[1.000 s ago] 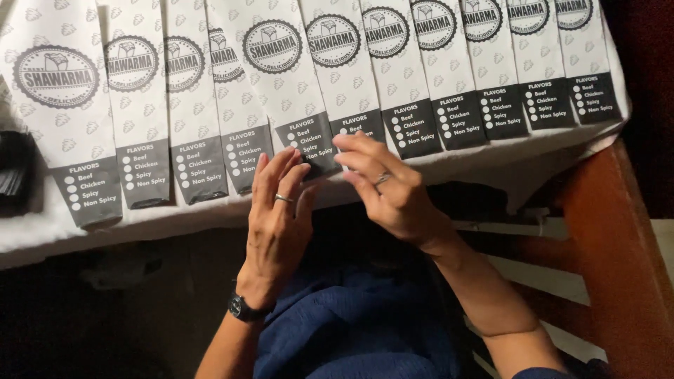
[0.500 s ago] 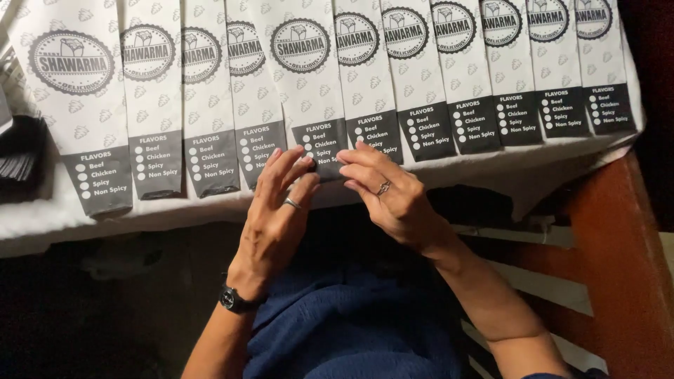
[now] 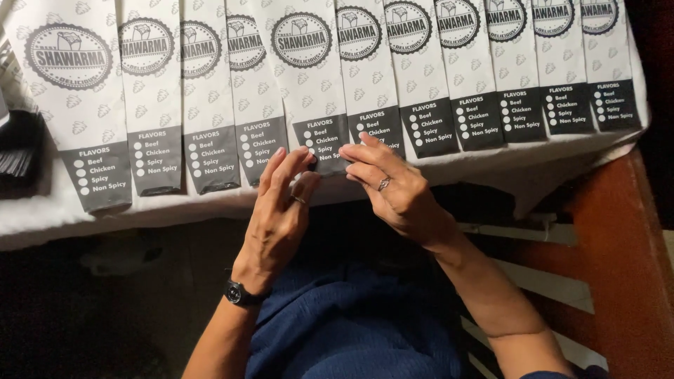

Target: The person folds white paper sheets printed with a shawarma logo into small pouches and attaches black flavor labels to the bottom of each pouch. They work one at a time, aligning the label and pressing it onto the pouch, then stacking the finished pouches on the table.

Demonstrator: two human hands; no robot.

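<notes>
Hands: I see my left hand (image 3: 281, 203) and right hand (image 3: 393, 186) meeting at the table edge, fingers half curled
Grip: both pinch the grey bottom flap of one paper sleeve (image 3: 312, 77)
Sleeves: long flat white paper, round printed emblem, overlapping in a row
Table: white cloth (image 3: 491, 165), soft and wrinkled
Wrist: black watch (image 3: 240, 293) on the left

White paper sleeves (image 3: 210, 91) carry pale grey icon patterns, dark round seals and charcoal bottom bands with white lettering. They lie on a white cloth (image 3: 491, 161). The watch (image 3: 242, 293) is black, the garment (image 3: 351, 330) navy, the wood (image 3: 618, 231) reddish-brown.
</notes>
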